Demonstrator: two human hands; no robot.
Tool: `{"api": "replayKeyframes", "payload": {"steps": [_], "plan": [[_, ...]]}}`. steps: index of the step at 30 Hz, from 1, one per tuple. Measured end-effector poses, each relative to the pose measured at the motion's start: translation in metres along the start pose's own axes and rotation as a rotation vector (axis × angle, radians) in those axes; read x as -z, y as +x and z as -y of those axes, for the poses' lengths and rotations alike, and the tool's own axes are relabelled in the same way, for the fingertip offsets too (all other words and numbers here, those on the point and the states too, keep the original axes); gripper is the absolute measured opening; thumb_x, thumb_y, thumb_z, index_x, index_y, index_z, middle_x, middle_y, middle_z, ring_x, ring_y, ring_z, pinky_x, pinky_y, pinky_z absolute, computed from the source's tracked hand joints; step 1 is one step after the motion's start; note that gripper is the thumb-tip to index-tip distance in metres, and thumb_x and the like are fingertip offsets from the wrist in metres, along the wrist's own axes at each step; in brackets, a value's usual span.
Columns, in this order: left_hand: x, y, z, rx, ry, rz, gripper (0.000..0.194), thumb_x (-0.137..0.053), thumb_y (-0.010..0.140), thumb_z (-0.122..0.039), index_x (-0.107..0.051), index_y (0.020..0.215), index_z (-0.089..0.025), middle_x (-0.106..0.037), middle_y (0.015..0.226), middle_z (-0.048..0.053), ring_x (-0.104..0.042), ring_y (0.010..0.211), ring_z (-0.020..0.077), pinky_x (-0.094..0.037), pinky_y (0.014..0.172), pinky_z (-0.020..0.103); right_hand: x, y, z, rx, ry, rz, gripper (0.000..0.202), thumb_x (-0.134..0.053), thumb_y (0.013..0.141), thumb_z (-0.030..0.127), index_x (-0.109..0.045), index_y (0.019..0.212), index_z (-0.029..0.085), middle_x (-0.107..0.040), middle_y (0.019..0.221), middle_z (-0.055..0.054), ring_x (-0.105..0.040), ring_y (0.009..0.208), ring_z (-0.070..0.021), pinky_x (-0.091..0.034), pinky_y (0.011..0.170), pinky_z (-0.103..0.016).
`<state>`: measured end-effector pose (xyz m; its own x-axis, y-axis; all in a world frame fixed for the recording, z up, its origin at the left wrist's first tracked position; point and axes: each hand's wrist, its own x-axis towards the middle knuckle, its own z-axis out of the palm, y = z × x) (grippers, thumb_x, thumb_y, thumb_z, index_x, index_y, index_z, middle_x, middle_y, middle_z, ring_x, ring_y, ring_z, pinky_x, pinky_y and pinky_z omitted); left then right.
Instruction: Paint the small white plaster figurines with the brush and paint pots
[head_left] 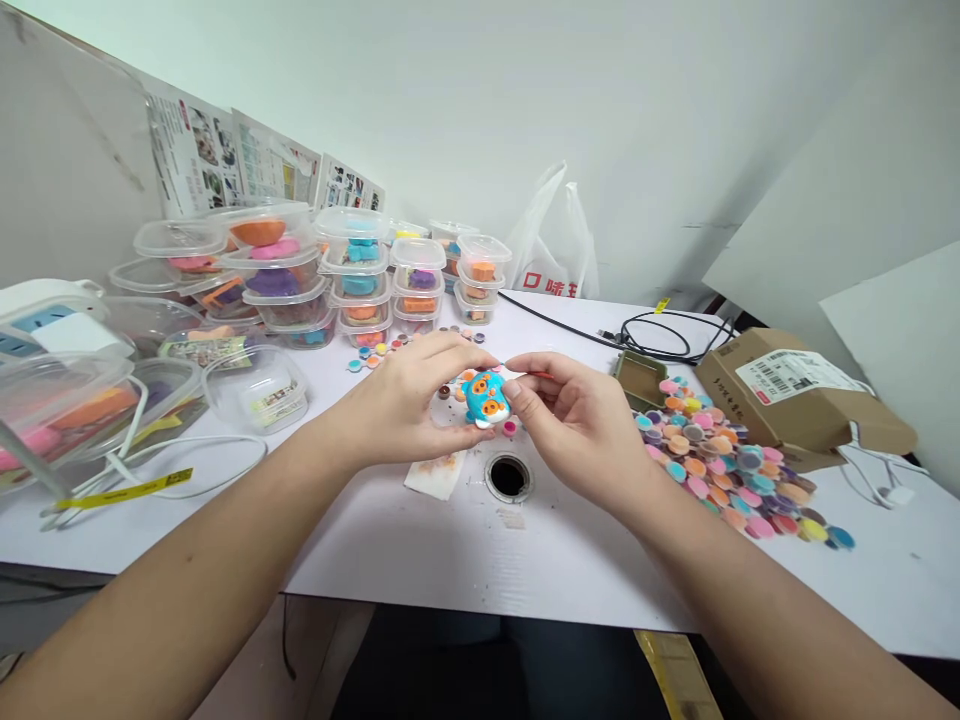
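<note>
- We've got a little blue figurine [487,398] with orange patches and a white underside at the centre of our clock (12 = away from us), held up above the table [585,570].
- Our left hand [401,400] has it clamped from the 9 o'clock side, fingers over the top, thumb underneath.
- Our right hand [585,415] comes in from 3 o'clock, thumb right at the figurine's edge. Some thin red thing [541,376] peeks out by those fingers; can't tell if they're pinching it or the figurine.
- Just beyond, at 5 o'clock: a round hole [510,478] in the tabletop. At 7: a stained white paper [436,475].
- Around 10: a few small paint pots [375,353], and behind those, stacked clear lidded containers [356,275] with colourful pieces inside.
- At 9: a clear tub [255,390].
- Between 3 and 4: a big heap of paint pots [720,460], an olive tray [637,382] near it, and a cardboard box [802,390] further out.
- At 2: a coiled black cable [660,335].
- At 1: a white plastic bag [559,245] near the wall.
</note>
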<state>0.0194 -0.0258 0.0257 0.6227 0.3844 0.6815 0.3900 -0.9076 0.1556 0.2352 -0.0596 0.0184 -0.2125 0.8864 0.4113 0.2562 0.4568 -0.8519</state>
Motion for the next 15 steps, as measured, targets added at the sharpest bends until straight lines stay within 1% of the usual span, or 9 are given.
{"api": "replayKeyframes", "payload": {"steps": [4,6,8,12,15], "plan": [[-0.002,0.0,0.0,0.007,-0.037,0.014,0.039,-0.077,0.085,-0.034,-0.064,0.121,-0.023,-0.074,0.11,0.009,-0.068,0.104,0.0229,-0.056,0.089,0.038,-0.001,0.0,0.002,-0.001,-0.035,-0.004,0.028,-0.067,0.095,0.039,-0.067,0.109,0.015,-0.077,0.086,-0.006,-0.073,0.075,-0.016,-0.058,0.067,-0.029],[-0.004,-0.001,0.002,0.045,-0.066,-0.005,0.041,-0.079,0.083,-0.035,-0.066,0.12,-0.023,-0.075,0.11,0.008,-0.069,0.105,0.0236,-0.056,0.09,0.038,-0.001,-0.001,0.002,0.03,-0.066,-0.043,0.026,-0.066,0.096,0.038,-0.067,0.109,0.016,-0.077,0.086,-0.006,-0.073,0.075,-0.0162,-0.058,0.066,-0.029],[-0.006,-0.003,0.004,0.142,-0.083,-0.018,0.045,-0.081,0.08,-0.038,-0.067,0.12,-0.022,-0.076,0.114,0.009,-0.071,0.105,0.0243,-0.057,0.09,0.039,0.001,-0.002,0.002,0.092,-0.1,-0.132,0.024,-0.063,0.098,0.036,-0.067,0.112,0.017,-0.078,0.088,-0.006,-0.074,0.077,-0.0166,-0.06,0.068,-0.03],[-0.009,-0.006,0.01,0.42,-0.141,-0.021,0.055,-0.086,0.071,-0.049,-0.071,0.115,-0.021,-0.078,0.111,0.008,-0.074,0.093,0.0235,-0.062,0.084,0.04,0.006,-0.002,0.005,0.224,-0.144,-0.354,0.021,-0.057,0.102,0.031,-0.068,0.115,0.019,-0.079,0.091,-0.005,-0.075,0.078,-0.0154,-0.063,0.074,-0.033],[-0.011,-0.006,0.015,0.527,-0.191,-0.045,0.056,-0.088,0.066,-0.053,-0.073,0.11,-0.022,-0.079,0.109,0.008,-0.075,0.09,0.0237,-0.063,0.084,0.041,0.007,-0.001,0.008,0.275,-0.098,-0.417,0.019,-0.056,0.103,0.031,-0.071,0.109,0.02,-0.078,0.083,-0.003,-0.073,0.071,-0.0141,-0.063,0.071,-0.031]]}}
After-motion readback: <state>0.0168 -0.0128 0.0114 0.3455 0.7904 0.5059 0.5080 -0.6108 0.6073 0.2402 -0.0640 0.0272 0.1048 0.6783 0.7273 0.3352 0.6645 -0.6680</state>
